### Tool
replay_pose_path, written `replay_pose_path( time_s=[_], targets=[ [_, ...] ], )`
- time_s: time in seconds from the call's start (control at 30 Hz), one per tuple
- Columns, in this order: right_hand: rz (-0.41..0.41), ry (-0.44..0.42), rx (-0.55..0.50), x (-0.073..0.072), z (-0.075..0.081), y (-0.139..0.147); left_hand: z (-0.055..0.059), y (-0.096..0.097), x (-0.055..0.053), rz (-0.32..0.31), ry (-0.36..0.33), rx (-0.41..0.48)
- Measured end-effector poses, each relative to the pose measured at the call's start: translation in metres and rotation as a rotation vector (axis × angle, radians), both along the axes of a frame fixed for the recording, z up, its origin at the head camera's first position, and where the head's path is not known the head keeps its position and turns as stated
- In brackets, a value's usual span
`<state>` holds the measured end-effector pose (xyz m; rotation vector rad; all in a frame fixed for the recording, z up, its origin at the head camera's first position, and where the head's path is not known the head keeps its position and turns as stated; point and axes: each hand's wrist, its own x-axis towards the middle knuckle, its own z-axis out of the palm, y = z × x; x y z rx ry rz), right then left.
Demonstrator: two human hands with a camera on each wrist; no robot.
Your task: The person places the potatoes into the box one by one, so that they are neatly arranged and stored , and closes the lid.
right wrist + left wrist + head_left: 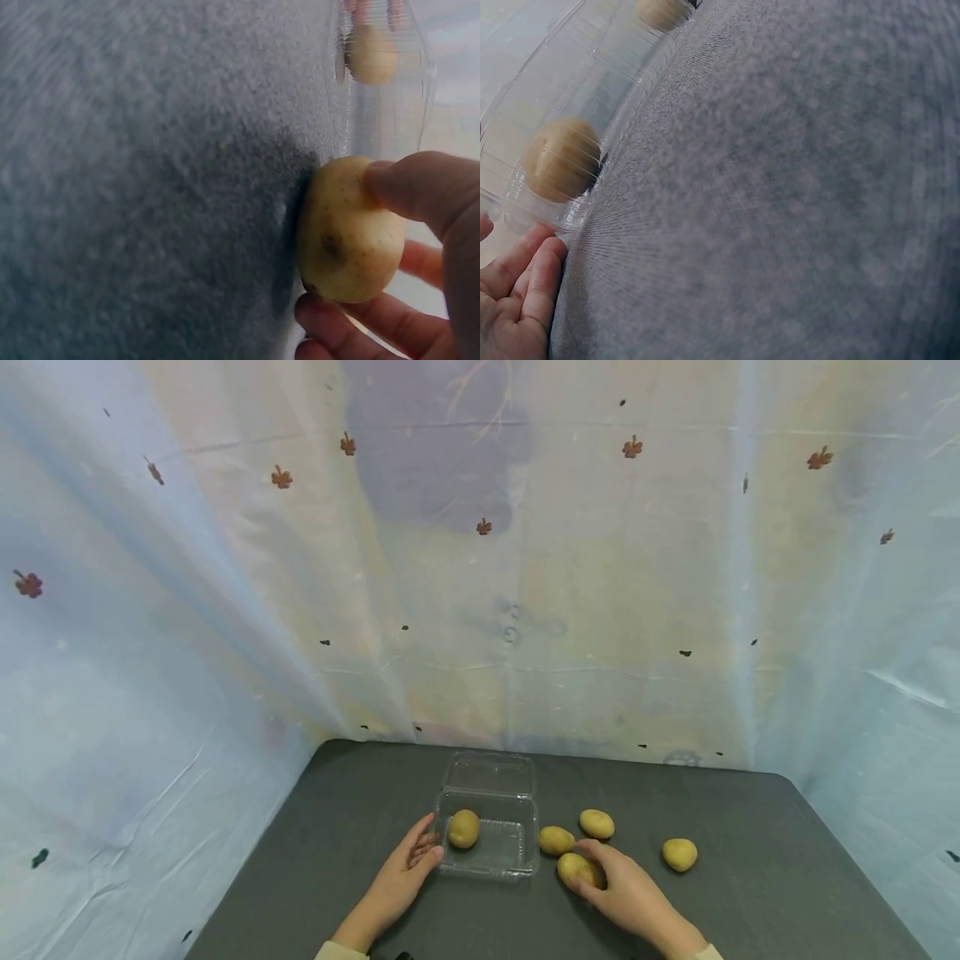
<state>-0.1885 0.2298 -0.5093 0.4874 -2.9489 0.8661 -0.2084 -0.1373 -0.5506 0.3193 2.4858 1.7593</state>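
My right hand (630, 891) holds a yellow potato (349, 240) between thumb and fingers, low over the grey tabletop, just right of a clear plastic clamshell box (487, 870). At the box's left side, my left hand (401, 872) has its fingertips right at the wall, fingers extended and thumb toward the front corner. Inside the box, near its left wall, sits one potato (463, 829); it also shows through the plastic in the left wrist view. The hinged lid (491, 774) lies folded back, away from me.
Between the box and my right hand lies a potato (557, 840), with another potato (597, 823) behind it. Farther right is a single potato (679, 855). The dark grey table (337, 802) ends at a pale printed curtain (600, 610) behind and at both sides.
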Motion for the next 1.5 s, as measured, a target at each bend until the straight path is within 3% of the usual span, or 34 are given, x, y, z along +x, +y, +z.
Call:
replay_pose_path(
  time_s=[0.23,0.6,0.87,1.17,1.5],
  targets=[
    [0.028,-0.050,0.109,0.003,0.003,0.000,0.000,-0.001,0.002,-0.004,0.010,0.004],
    [0.147,-0.124,0.077,0.001,0.011,0.011,0.000,0.000,0.000,-0.001,0.014,-0.006],
    [0.128,-0.248,0.001,-0.005,0.015,0.015,0.000,0.000,0.000,0.004,0.011,0.001],
    [0.197,-0.233,0.009,-0.007,0.019,0.016,0.002,0.001,0.001,0.003,0.007,0.014],
    [0.200,-0.298,0.013,-0.011,0.021,0.018,0.001,0.001,0.001,0.011,0.006,0.000]
  ],
)
